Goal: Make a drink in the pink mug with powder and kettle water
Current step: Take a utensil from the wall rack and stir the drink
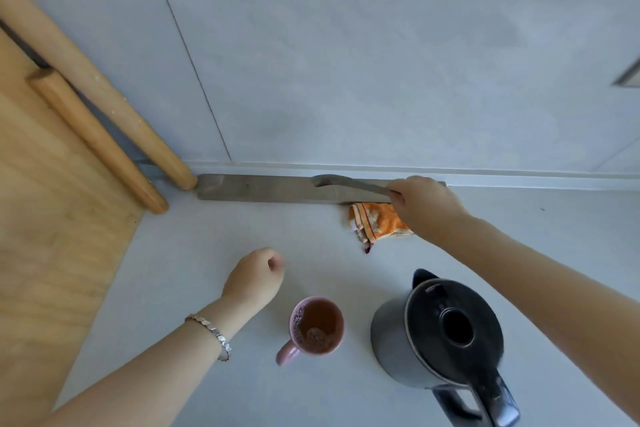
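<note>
Head view. My left arm comes in from the lower left, forearm bare, with a silver link bracelet (212, 332) on the wrist. My left hand (255, 278) is over the white countertop (194, 253), back of the hand up, fingers curled under into a fist, nothing visible in it. It sits just up-left of the mug, not touching it.

My right arm comes in from the right edge and stretches to the back of the counter. My right hand (425, 207) is knuckles up, fingers wrapped round the handle of a grey metal spoon (346, 183). The spoon's long axis runs left to right along the wall, bowl end pointing left, handle end buried in my grip. It lies in front of a flat grey wooden strip (263, 189) at the foot of the wall; I cannot tell whether they touch.

A crumpled orange patterned cloth (375, 221) lies under my right wrist, against the strip.

The round pink ceramic mug (317, 326) stands upright near the counter's front, between my forearms, holding brown liquid with some foam. Its handle points lower left, toward me.

A grey steel kettle with a black lid (440, 333) stands just right of the mug, apart from it, spout pointing away, black handle toward me.

Two round light wooden bars (104, 87) slant down at the left.
</note>
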{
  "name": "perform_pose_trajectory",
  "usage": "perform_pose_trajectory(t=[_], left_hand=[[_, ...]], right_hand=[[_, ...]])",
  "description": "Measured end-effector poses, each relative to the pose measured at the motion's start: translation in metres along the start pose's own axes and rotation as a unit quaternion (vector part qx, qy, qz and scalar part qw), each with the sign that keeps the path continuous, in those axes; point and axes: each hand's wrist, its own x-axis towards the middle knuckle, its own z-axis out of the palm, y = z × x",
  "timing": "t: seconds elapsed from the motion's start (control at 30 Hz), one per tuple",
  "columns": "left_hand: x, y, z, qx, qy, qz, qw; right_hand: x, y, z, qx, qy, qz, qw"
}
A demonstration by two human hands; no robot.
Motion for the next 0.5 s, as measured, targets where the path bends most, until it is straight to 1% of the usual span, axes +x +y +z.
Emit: perform_pose_trajectory(t=[0.07,0.13,0.2,0.23,0.33,0.43,0.5], left_hand=[[-0.020,-0.009,0.001,-0.031,-0.060,-0.002,0.998],[-0.041,-0.015,0.004,-0.050,-0.123,0.003,0.991],[-0.064,-0.018,0.007,-0.054,-0.165,0.010,0.985],[-0.072,-0.021,0.010,-0.064,-0.179,0.011,0.982],[-0.084,-0.035,0.022,-0.074,-0.179,0.001,0.981],[-0.090,-0.045,0.036,-0.067,-0.159,0.009,0.985],[-0.092,-0.048,0.040,-0.081,-0.145,0.017,0.986]], right_hand=[[-0.040,-0.014,-0.031,0.031,-0.047,-0.029,0.998],[-0.077,-0.027,-0.056,0.027,-0.086,-0.039,0.995],[-0.106,-0.038,-0.068,-0.004,-0.098,-0.039,0.994],[-0.118,-0.044,-0.070,-0.039,-0.102,-0.043,0.993],[-0.141,-0.063,-0.061,-0.153,-0.131,-0.076,0.977],[-0.150,-0.081,-0.042,-0.187,-0.151,-0.082,0.967],[-0.151,-0.093,-0.027,-0.193,-0.149,-0.094,0.965]])
